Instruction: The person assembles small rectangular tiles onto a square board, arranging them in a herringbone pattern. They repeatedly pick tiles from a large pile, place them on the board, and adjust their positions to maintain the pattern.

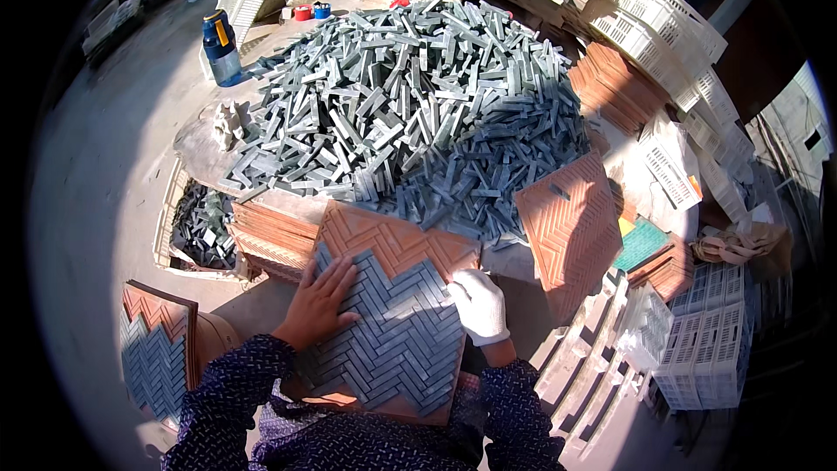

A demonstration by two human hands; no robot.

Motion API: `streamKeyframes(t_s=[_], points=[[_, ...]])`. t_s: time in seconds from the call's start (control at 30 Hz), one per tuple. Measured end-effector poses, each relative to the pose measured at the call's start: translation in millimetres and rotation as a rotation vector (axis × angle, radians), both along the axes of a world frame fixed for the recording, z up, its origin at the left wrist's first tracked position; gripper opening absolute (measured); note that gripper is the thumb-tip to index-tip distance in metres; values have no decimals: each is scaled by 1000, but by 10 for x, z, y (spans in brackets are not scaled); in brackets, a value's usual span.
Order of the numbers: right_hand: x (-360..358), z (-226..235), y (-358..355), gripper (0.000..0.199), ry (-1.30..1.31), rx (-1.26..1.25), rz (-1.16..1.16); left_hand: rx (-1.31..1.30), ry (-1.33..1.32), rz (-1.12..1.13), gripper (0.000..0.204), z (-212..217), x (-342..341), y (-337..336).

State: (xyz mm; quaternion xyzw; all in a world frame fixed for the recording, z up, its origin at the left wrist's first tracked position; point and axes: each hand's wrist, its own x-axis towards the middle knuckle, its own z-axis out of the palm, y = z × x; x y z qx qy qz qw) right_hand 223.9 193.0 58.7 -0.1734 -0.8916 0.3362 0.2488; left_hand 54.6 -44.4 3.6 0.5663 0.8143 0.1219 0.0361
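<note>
A terracotta-coloured mould tray point(397, 240) with herringbone slots lies tilted in front of me. Grey-blue stone strips point(392, 331) fill most of it in a zigzag pattern; the slots along its far end are bare. My left hand point(321, 301), ungloved, rests on the strips at the left side with its fingers stretched out. My right hand point(478, 305), in a white glove, is closed at the tray's right edge, near the border between filled and bare slots. Whatever its fingertips hold is hidden. A big heap of loose stone strips point(392, 105) lies just beyond the tray.
A bare mould tray point(571, 235) leans at the right, and stacked trays point(275, 240) stand at the left. A partly filled tray point(157, 349) is at the lower left. Nearby are a basket of dark pieces point(166, 244), a blue bottle point(221, 52), white crates point(706, 340) and a pallet point(580, 366).
</note>
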Motion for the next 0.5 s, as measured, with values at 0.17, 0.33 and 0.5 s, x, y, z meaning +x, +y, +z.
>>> streamKeyframes(t_s=[0.17,0.33,0.5], points=[[-851,-271,451,18,-96,450,45,19,2,33,81,27,20,-7],[-1044,-329,687,22,-217,579,130,74,-15,31,79,46,45,23],[-743,-272,587,13,-130,55,35,86,-47,39,78,95,45,-8]])
